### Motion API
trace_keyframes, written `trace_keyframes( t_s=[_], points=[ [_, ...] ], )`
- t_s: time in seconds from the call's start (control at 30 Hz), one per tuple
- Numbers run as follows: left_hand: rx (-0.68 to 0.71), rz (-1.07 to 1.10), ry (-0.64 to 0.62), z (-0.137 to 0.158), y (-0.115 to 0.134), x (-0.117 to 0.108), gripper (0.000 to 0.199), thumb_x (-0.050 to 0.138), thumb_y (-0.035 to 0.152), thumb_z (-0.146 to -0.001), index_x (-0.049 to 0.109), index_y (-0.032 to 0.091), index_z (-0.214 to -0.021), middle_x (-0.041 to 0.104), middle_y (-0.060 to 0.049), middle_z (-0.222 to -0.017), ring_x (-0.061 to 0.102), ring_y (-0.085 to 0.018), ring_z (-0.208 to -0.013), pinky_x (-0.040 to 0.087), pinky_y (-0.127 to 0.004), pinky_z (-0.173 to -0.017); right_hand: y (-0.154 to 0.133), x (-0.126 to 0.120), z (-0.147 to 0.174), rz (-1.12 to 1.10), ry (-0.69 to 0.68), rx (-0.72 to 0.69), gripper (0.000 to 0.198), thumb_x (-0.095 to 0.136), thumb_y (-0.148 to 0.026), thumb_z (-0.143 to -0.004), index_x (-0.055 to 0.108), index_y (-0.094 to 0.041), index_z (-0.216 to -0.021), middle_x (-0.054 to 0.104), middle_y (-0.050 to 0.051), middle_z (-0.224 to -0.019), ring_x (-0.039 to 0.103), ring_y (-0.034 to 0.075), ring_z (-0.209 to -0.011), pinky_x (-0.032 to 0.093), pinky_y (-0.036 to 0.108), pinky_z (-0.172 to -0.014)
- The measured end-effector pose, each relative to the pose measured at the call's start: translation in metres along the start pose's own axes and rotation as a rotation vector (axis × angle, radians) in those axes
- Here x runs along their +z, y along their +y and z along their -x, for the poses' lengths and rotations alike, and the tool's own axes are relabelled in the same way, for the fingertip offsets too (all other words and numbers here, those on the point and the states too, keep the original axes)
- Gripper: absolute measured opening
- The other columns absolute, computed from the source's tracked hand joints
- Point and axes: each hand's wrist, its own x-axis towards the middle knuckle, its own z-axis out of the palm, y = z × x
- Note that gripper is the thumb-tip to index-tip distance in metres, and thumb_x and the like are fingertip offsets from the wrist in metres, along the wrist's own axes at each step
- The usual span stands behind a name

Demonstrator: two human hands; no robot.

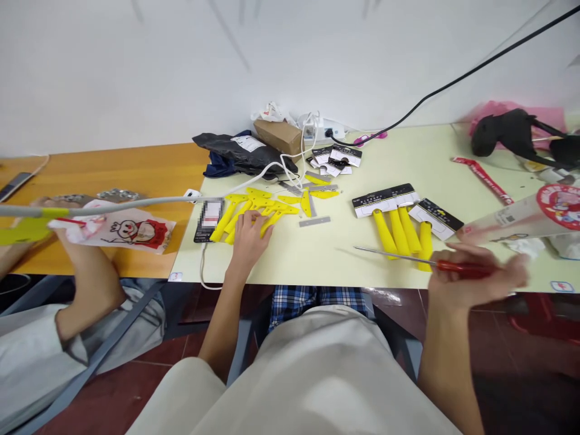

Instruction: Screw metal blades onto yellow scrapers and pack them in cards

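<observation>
My left hand (251,238) rests over a row of yellow plastic scrapers (222,223) with flared heads, its fingers apart and touching them; I see no firm grip. Held in my right hand (471,284) is a screwdriver (466,269) with a red handle, its long thin shaft pointing left over the table. Under and beyond that shaft lie yellow handles (399,232), their upper ends covered by black-and-white cards (385,199). Grey metal blades (315,222) and more yellow heads (309,202) lie to the right of my left hand.
A phone (209,219) with a white cable lies left of the scrapers. Behind are a black plastic bag (247,154), a cardboard box (278,136) and a power strip (324,130). A drink cup (521,217) lies at right. Another person's arm (90,284) is at left.
</observation>
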Motion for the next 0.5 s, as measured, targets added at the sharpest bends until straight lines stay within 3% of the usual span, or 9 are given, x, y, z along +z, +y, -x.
trace_keyframes(
  t_s=[0.07,0.13,0.2,0.3,0.4,0.5],
  points=[
    [0.006,-0.017,-0.007,0.002,0.001,0.002,0.030,0.064,0.037,-0.107,0.078,0.020,-0.128,0.066,-0.021,-0.137,0.061,-0.042,-0.131,0.051,-0.062,-0.117,0.015,0.009,0.020,-0.025,-0.165,0.103,0.072,0.057,-0.088,-0.100,0.078,-0.025,-0.071,0.033,-0.001,-0.040,0.035,0.016,-0.034,0.029,0.033,-0.038],
    [0.004,-0.029,-0.016,0.003,0.002,0.004,0.031,0.062,0.035,-0.107,0.078,0.018,-0.129,0.066,-0.022,-0.139,0.061,-0.043,-0.130,0.051,-0.064,-0.116,0.026,0.015,0.045,-0.055,-0.290,0.189,0.077,0.045,-0.090,-0.103,0.079,-0.025,-0.080,0.034,-0.003,-0.043,0.039,0.017,-0.037,0.031,0.030,-0.037],
    [-0.009,-0.027,-0.021,0.003,0.003,0.005,0.032,0.060,0.034,-0.108,0.076,0.016,-0.129,0.067,-0.024,-0.138,0.061,-0.044,-0.129,0.051,-0.066,-0.115,0.034,0.020,0.066,-0.084,-0.396,0.244,0.075,0.046,-0.092,-0.104,0.079,-0.026,-0.091,0.047,-0.001,-0.054,0.050,0.019,-0.045,0.034,0.027,-0.037],
    [-0.014,0.021,0.024,0.002,0.009,-0.001,0.032,0.055,0.036,-0.111,0.073,0.016,-0.130,0.069,-0.023,-0.135,0.064,-0.041,-0.128,0.052,-0.064,-0.116,0.038,0.034,0.082,-0.134,-0.522,0.274,0.057,0.065,-0.084,-0.100,0.079,-0.032,-0.118,0.073,0.005,-0.085,0.063,0.019,-0.060,0.038,0.026,-0.039],
    [-0.018,0.166,0.117,0.003,0.023,-0.013,0.034,0.052,0.042,-0.116,0.069,0.017,-0.132,0.072,-0.021,-0.132,0.067,-0.037,-0.131,0.054,-0.058,-0.119,0.034,0.051,0.086,-0.193,-0.606,0.258,0.044,0.078,-0.068,-0.099,0.074,-0.036,-0.129,0.079,0.008,-0.107,0.070,0.021,-0.073,0.053,0.032,-0.051],
    [-0.114,0.458,0.161,0.009,0.055,-0.023,0.039,0.054,0.052,-0.117,0.068,0.020,-0.133,0.077,-0.017,-0.126,0.073,-0.031,-0.123,0.059,-0.051,-0.113,0.026,0.072,0.089,-0.247,-0.670,0.207,0.037,0.079,-0.065,-0.100,0.070,-0.034,-0.119,0.079,0.008,-0.110,0.081,0.028,-0.097,0.068,0.046,-0.075]
  ],
)
